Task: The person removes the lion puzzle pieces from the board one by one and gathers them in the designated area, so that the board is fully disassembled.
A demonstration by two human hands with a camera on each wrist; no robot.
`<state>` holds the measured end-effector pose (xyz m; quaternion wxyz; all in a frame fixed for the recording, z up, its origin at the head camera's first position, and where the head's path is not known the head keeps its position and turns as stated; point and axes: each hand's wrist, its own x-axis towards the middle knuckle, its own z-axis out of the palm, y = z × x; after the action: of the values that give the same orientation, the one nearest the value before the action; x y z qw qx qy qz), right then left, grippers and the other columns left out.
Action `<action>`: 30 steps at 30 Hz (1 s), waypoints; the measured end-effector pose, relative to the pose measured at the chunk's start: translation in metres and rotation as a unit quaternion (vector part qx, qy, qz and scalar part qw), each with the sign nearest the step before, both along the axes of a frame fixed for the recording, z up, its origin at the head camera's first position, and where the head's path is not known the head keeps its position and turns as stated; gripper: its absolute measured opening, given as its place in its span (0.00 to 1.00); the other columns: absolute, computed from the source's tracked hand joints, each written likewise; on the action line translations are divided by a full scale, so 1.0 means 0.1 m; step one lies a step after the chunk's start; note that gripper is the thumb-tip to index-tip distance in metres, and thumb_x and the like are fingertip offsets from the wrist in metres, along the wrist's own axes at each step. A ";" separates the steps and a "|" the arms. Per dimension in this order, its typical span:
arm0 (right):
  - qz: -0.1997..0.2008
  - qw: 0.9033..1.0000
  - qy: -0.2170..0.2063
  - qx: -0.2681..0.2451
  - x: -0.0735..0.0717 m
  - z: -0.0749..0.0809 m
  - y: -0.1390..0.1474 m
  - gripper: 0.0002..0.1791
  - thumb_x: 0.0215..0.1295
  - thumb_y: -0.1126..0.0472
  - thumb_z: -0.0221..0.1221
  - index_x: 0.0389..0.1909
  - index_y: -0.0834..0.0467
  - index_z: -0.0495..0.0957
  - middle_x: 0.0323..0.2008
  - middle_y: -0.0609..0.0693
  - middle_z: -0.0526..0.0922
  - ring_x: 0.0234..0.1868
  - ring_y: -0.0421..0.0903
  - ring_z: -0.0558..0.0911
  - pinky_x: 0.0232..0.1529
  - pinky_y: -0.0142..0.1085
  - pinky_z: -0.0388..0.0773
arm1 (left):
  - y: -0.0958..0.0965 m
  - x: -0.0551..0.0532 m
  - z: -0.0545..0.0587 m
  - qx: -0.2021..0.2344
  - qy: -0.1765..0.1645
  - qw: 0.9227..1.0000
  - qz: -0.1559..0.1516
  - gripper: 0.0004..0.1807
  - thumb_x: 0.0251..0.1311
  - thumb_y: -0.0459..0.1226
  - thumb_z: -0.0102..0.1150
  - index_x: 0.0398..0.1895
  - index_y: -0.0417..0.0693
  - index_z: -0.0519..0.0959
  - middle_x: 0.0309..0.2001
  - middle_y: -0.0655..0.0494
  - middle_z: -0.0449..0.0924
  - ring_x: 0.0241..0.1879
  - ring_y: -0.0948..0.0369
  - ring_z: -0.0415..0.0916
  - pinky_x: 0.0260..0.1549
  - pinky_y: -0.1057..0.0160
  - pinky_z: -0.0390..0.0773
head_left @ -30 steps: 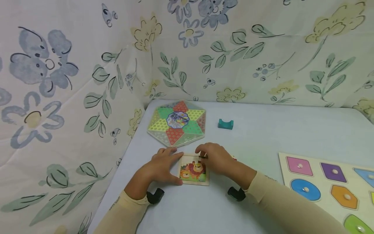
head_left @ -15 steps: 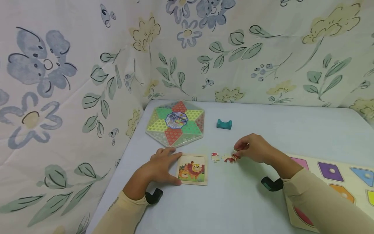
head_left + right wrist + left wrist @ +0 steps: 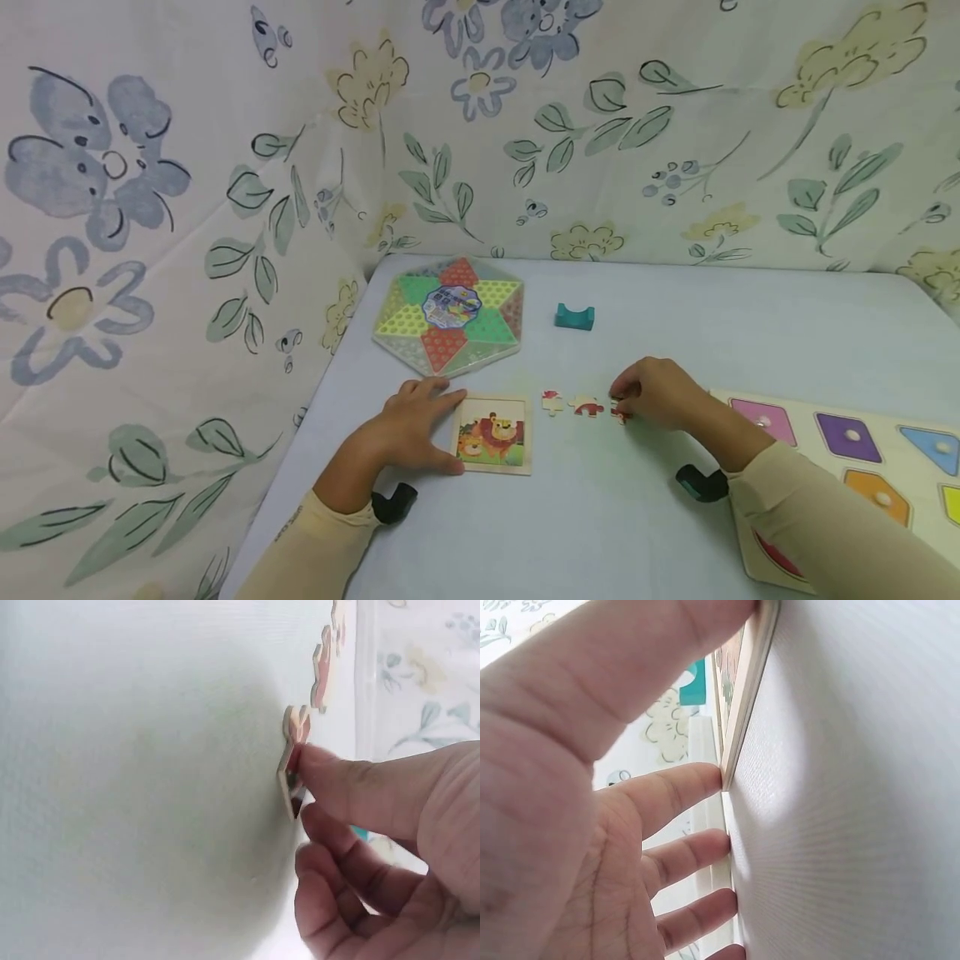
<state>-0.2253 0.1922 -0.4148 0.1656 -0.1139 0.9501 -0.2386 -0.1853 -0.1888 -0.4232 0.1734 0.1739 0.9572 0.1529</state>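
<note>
A small square wooden puzzle frame (image 3: 491,469) with a lion picture in its lower part lies on the table. My left hand (image 3: 417,427) rests at its left side with fingers spread, thumb (image 3: 682,630) and index fingertip touching its edge. Right of the frame, a puzzle piece (image 3: 552,402) and a second red and cream piece (image 3: 587,406) lie in a row. At the row's right end my right hand (image 3: 660,396) pinches a third puzzle piece (image 3: 294,761), low at the tabletop. The thumb covers part of this piece.
A hexagonal Chinese checkers board (image 3: 442,348) lies behind the left hand. A teal curved block (image 3: 574,317) stands at the back. To the right, a large shape-knob board (image 3: 806,425) lies partly under the right forearm. A floral cloth (image 3: 480,167) hangs behind the table.
My right hand has moved from over the frame's top right corner to the right, carrying a puzzle piece, and has lowered it beside the other pieces. The left hand stays at the frame.
</note>
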 end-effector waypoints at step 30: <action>0.172 0.985 0.025 0.015 0.25 -0.01 -1.92 0.20 0.62 0.53 0.71 0.52 0.54 0.81 0.49 0.52 0.76 0.42 0.46 0.73 0.43 0.37 0.73 | -0.04 -0.01 0.01 0.001 0.002 1.000 -0.010 0.55 0.44 0.60 0.79 0.78 0.68 0.63 0.79 0.53 0.55 0.75 0.46 0.52 0.67 0.38 0.62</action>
<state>-0.2006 -0.0001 -0.4162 0.1819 -0.2788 0.9238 -0.1893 -0.1861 -0.1923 -0.4220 0.1729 0.1835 0.9557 0.1518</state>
